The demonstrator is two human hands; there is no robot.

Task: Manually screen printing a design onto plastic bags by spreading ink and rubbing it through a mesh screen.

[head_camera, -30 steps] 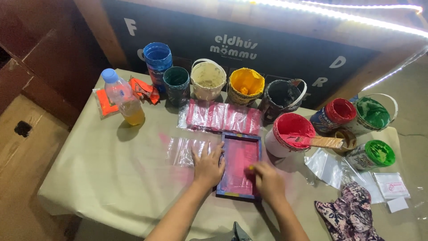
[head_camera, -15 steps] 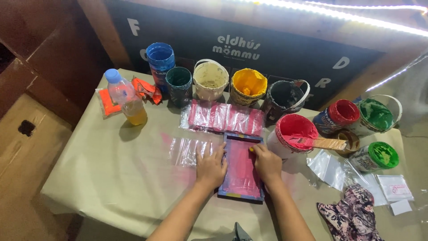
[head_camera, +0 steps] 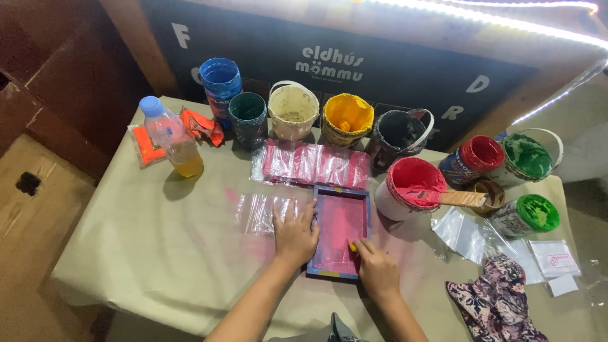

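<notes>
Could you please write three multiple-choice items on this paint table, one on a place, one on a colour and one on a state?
1. Where does the left hand rest?
A. on the left edge of the pink-coated frame
B. on the plastic bottle
C. on the patterned cloth

2. What colour is the paint in the tub directly behind the pink plastic sheets?
A. blue
B. yellow
C. black

3. How does the wooden-handled scraper lie?
A. flat on the table
B. inside the frame
C. across the rim of the red paint bucket

Answers: 1 A, the palm lies flat beside the frame with fingers on its left edge; 2 B, that tub is coated yellow; 3 C, its blade sits on the red bucket's rim with the handle sticking out to the right.
</notes>
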